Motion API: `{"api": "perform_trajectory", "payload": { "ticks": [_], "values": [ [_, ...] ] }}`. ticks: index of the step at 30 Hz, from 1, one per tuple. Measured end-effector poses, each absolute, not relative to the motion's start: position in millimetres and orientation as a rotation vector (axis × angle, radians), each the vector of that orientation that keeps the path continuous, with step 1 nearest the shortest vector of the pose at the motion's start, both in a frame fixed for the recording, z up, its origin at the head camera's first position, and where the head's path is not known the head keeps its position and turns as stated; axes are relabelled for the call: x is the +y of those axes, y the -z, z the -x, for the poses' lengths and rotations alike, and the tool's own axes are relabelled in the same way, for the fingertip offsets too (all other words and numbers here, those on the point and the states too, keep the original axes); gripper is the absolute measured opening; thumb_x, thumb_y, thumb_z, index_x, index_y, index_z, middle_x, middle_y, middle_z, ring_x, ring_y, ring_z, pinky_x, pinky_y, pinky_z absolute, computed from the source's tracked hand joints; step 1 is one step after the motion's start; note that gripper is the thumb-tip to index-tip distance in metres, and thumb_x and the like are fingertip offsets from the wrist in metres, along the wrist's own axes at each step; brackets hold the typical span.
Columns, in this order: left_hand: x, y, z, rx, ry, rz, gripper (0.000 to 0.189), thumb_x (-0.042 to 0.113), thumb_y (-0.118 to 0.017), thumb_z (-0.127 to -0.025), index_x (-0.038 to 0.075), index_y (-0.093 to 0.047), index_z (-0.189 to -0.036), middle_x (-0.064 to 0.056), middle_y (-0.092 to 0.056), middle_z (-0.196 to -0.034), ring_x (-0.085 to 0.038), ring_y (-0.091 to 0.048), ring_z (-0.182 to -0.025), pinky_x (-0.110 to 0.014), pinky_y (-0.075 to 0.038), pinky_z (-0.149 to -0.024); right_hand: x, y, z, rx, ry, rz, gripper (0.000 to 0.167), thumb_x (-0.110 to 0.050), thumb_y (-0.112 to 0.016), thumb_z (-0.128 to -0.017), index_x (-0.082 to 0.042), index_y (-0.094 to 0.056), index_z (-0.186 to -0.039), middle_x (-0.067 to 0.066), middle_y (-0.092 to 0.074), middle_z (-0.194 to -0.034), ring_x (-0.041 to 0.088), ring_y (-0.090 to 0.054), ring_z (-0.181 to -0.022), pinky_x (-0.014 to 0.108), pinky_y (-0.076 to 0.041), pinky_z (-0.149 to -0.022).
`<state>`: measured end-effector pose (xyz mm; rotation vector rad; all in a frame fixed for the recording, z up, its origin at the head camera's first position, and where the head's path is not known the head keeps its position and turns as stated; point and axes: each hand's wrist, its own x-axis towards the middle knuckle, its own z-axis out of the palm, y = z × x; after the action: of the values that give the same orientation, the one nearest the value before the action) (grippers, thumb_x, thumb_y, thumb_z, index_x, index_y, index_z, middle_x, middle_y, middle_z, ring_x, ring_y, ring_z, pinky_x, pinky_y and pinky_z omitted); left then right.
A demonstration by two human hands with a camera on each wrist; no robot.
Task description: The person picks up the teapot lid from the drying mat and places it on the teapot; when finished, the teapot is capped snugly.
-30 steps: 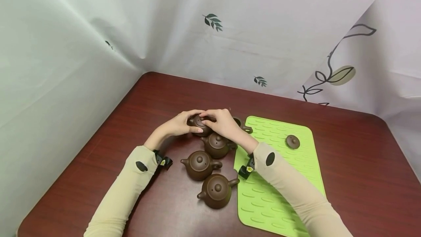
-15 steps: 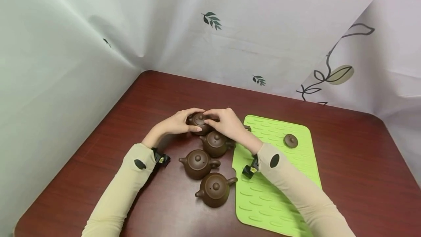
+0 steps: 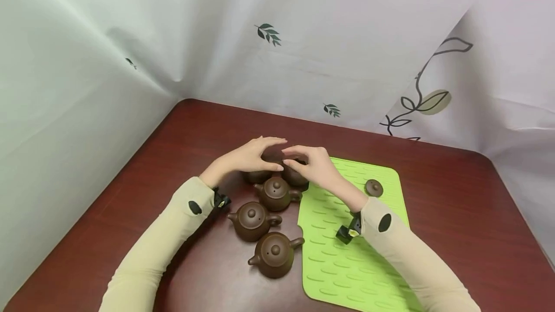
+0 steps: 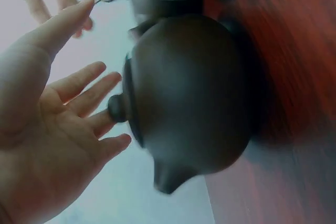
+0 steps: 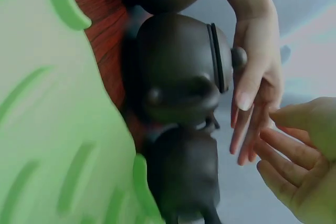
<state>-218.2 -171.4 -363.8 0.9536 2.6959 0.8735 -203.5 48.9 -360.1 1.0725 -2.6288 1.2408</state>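
My left hand (image 3: 248, 157) is over the far-left brown teapot (image 3: 257, 176), thumb and fingers spread with nothing between them. In the left wrist view its fingers extend beside the knob of a lidded teapot (image 4: 194, 98). Facing it, my right hand (image 3: 322, 170) is at another brown teapot (image 3: 295, 176), partly hidden by the hand. The right wrist view shows the right hand (image 5: 302, 156) with loosely bent fingers and nothing held. Nearer stand three lidded teapots: one behind (image 3: 276, 193), one in the middle (image 3: 251, 221) and one in front (image 3: 275, 254).
A green ridged mat (image 3: 329, 264) lies on the right half of the dark red table (image 3: 208, 273). On the mat lies a loose brown teapot lid (image 3: 374, 188). A white patterned curtain (image 3: 208, 52) rises behind the table.
Both hands have come off the far-left teapot, which now carries its lid, and shifted right. The right hand has moved to the teapot beside it. The view has turned slightly.
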Motion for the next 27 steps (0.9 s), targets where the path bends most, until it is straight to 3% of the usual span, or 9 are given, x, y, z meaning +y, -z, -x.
{"api": "perform_trajectory", "payload": {
  "ticks": [4,7,11,18,27],
  "values": [
    [-161.7,364.9,223.5,2.68,-0.756,-0.986,0.063,0.036,-0.064,-0.088,0.007,-0.041,-0.14,-0.009,-0.044,-0.142,-0.023,-0.038,-0.132,-0.051,-0.016,-0.112,64.5,358.0,202.5,-2.632,-1.247,-1.044,0.026,-0.021,-0.065,-0.089,-0.01,-0.068,-0.113,0.003,-0.069,-0.107,0.02,-0.067,-0.085,0.037,-0.054,-0.07],
    [-156.3,366.2,221.7,2.651,-0.662,-0.983,0.063,0.038,-0.061,-0.09,0.008,-0.041,-0.141,-0.009,-0.044,-0.142,-0.022,-0.041,-0.13,-0.046,-0.026,-0.11,76.4,357.8,201.3,-2.66,-1.23,-1.017,0.027,-0.022,-0.065,-0.089,-0.01,-0.068,-0.113,0.003,-0.069,-0.108,0.021,-0.065,-0.094,0.04,-0.053,-0.075],
    [-151.1,365.1,218.0,2.618,-0.622,-0.976,0.062,0.038,-0.06,-0.09,0.007,-0.041,-0.141,-0.01,-0.045,-0.141,-0.022,-0.044,-0.127,-0.039,-0.039,-0.102,91.9,358.7,200.6,-2.722,-1.207,-0.971,0.026,-0.022,-0.065,-0.089,-0.012,-0.068,-0.113,0.0,-0.068,-0.109,0.019,-0.065,-0.096,0.034,-0.053,-0.078],
    [-148.2,372.1,213.8,2.723,-0.557,-1.074,0.053,0.036,-0.058,-0.092,0.012,-0.046,-0.138,-0.005,-0.047,-0.139,-0.019,-0.046,-0.126,-0.039,-0.041,-0.099,115.7,358.3,199.2,-2.745,-1.159,-0.993,0.028,-0.017,-0.067,-0.087,-0.01,-0.068,-0.114,0.003,-0.068,-0.111,0.021,-0.063,-0.1,0.035,-0.052,-0.08],
    [-142.7,372.5,213.0,2.746,-0.43,-1.061,0.061,0.043,-0.054,-0.092,0.009,-0.041,-0.141,-0.011,-0.044,-0.142,-0.023,-0.042,-0.13,-0.041,-0.036,-0.104,149.3,369.0,197.4,-2.78,-1.117,-0.9,0.028,-0.02,-0.066,-0.088,-0.008,-0.068,-0.113,0.004,-0.068,-0.111,0.021,-0.064,-0.098,0.039,-0.051,-0.078]
  ]
}}
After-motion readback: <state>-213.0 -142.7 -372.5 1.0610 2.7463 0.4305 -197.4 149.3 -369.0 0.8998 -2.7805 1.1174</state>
